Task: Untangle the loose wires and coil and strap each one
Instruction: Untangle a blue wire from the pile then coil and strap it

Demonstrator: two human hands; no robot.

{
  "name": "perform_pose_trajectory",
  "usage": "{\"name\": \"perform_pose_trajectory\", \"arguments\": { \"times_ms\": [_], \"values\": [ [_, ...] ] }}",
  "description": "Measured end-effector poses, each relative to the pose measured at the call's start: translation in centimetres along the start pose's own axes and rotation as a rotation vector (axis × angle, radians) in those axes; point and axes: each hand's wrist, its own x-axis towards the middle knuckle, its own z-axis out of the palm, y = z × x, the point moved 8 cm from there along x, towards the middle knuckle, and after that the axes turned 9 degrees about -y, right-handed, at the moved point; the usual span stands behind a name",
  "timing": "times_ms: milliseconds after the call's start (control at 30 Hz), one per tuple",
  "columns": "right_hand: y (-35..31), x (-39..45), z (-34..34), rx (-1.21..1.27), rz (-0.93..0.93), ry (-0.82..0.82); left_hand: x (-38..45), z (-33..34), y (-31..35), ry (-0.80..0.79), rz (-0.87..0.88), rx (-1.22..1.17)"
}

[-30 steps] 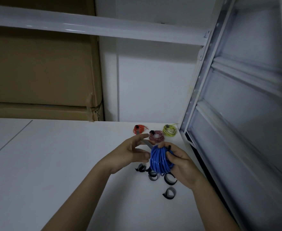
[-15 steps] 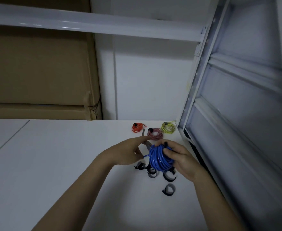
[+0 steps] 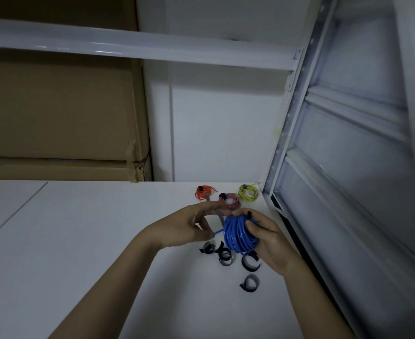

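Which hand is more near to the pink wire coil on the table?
Left. The left hand has its fingertips just beside the pink coil. The right hand grips the blue coil, slightly farther from it.

1. A blue coiled wire (image 3: pixel 238 234) is held above the white flat surface (image 3: pixel 79 241), between the left hand (image 3: pixel 186 228) and the right hand (image 3: pixel 268 241).
2. Black looped hook-and-loop straps (image 3: pixel 249 263) lie on the surface below the coil, one strap nearer the viewer than the rest.
3. Behind the hands, in a row on the surface: an orange wire coil (image 3: pixel 202 192) left, a pink wire coil (image 3: pixel 231 200) middle, a yellow-green wire coil (image 3: pixel 248 192) right.
4. A white metal shelving frame (image 3: pixel 287 123) stands just right of that row.
5. Brown cardboard boxes (image 3: pixel 59 113) stand behind the surface at the far left.
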Motion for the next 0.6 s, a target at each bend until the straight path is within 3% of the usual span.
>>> {"name": "perform_pose_trajectory", "arguments": {
  "times_ms": [133,333,467,600],
  "values": [
    [0.0,0.2,0.6,0.017,-0.017,-0.003,-0.3,0.4,0.2,-0.091,-0.033,0.018],
    [-0.6,0.2,1.1,-0.203,0.033,-0.025,-0.7,-0.3,0.7,-0.042,0.016,0.0],
    [-1.0,0.1,1.8,-0.474,0.07,-0.047,-0.2,-0.5,0.5,-0.045,-0.049,0.05],
    [-0.9,0.1,2.0,-0.507,0.107,-0.005,0.4,-1.1,0.1,0.008,-0.137,0.158]
  ]
}}
